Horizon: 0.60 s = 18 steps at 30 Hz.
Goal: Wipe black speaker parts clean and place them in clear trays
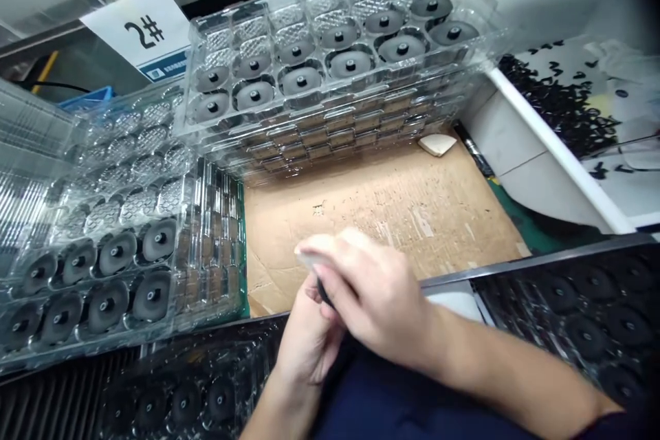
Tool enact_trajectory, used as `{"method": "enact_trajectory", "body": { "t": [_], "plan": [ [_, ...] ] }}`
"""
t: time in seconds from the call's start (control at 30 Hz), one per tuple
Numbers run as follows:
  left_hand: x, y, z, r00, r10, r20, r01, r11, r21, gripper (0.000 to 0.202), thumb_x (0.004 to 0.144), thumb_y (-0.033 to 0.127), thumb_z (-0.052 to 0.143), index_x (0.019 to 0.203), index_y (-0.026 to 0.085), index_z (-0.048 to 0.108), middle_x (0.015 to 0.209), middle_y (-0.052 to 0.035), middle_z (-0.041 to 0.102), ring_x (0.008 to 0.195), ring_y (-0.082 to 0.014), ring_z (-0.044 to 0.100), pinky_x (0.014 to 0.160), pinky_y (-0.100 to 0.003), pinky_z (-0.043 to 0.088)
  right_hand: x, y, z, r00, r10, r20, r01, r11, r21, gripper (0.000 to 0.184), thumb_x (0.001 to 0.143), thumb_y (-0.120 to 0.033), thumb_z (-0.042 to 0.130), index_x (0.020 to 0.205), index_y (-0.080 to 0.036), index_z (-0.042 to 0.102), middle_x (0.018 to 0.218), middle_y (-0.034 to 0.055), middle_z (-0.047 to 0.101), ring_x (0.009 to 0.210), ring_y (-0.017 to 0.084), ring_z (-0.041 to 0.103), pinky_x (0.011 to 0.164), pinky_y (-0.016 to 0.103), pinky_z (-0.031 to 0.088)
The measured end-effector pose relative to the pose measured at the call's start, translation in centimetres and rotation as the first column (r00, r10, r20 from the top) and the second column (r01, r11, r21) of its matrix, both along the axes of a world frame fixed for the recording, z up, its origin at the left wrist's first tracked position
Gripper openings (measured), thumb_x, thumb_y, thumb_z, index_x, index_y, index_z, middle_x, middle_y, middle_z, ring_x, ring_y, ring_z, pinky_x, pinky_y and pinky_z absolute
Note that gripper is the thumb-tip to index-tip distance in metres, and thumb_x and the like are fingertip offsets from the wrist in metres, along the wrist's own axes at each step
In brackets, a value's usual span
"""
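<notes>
Black round part (324, 291) cupped in left hand (308, 337), right hand (374, 292) curled over, pinching white pad (312, 254) against it (part mostly hidden), just above cardboard sheet (381, 220).

Mostly hidden between the left hand (309, 337) and right hand (376, 295), a dark object (324, 291), only a sliver showing, shape impossible to tell. Blurred under the fingertips, a pale piece (310, 259) of unclear material. Cut off by the lower edge, a clear plastic tray (185, 399); too small to tell at far right, black bits (557, 100) in a white bin (557, 151).
</notes>
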<state>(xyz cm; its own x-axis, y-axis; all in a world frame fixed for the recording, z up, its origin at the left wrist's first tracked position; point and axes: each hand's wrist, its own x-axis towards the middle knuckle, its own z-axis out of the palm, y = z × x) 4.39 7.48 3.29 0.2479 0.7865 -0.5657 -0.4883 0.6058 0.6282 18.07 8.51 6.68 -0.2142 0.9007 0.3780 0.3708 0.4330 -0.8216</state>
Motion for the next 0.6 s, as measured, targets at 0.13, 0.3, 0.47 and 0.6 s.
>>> {"method": "enact_trajectory", "body": {
  "t": [0.13,0.3,0.47,0.6],
  "plan": [
    [-0.5,-0.2,0.0,0.999,0.019,-0.047,-0.020,0.999,-0.033,0.062,0.057,0.026,0.085,0.115,0.025,0.064,0.116,-0.0067,0.069,0.109,-0.0259,0.062,0.096,-0.033,0.048,0.6,-0.2,0.1,0.973,0.229,-0.038,-0.232,0.961,-0.153,0.021,0.090,-0.009,0.046,0.102,-0.014,0.062,0.090,0.0044,0.067,0.081,0.012,0.061,0.074,0.022,0.050],
    [0.2,-0.2,-0.1,0.999,-0.031,0.011,0.031,0.999,-0.018,0.067,0.046,0.039,0.088,0.107,0.019,0.069,0.098,-0.0069,0.074,0.104,-0.0289,0.064,0.097,-0.036,0.048,0.2,0.5,0.1,0.998,0.028,0.060,-0.024,0.997,-0.068,0.026,0.094,-0.015,0.040,0.107,-0.012,0.062,0.089,0.0073,0.066,0.077,0.015,0.061,0.070,0.028,0.052],
    [0.0,-0.2,0.4,0.998,-0.003,0.063,0.006,0.999,-0.051,0.060,0.047,0.032,0.089,0.104,0.030,0.071,0.105,-0.0009,0.074,0.098,-0.0207,0.067,0.091,-0.027,0.051,2.2,-1.0,0.8,0.965,0.262,0.000,-0.258,0.951,-0.169,0.022,0.091,-0.011,0.047,0.107,-0.017,0.060,0.091,0.0021,0.067,0.081,0.011,0.063,0.074,0.021,0.051],
    [0.4,-0.2,0.5,0.992,-0.047,0.115,0.054,0.996,-0.064,0.063,0.046,0.032,0.089,0.105,0.027,0.070,0.107,-0.0033,0.073,0.102,-0.0226,0.066,0.090,-0.026,0.050,4.3,-1.7,1.7,0.964,0.077,0.253,-0.032,0.984,-0.176,0.019,0.091,-0.014,0.049,0.104,-0.021,0.061,0.083,0.0011,0.067,0.071,0.013,0.062,0.063,0.024,0.050]
  ]
}}
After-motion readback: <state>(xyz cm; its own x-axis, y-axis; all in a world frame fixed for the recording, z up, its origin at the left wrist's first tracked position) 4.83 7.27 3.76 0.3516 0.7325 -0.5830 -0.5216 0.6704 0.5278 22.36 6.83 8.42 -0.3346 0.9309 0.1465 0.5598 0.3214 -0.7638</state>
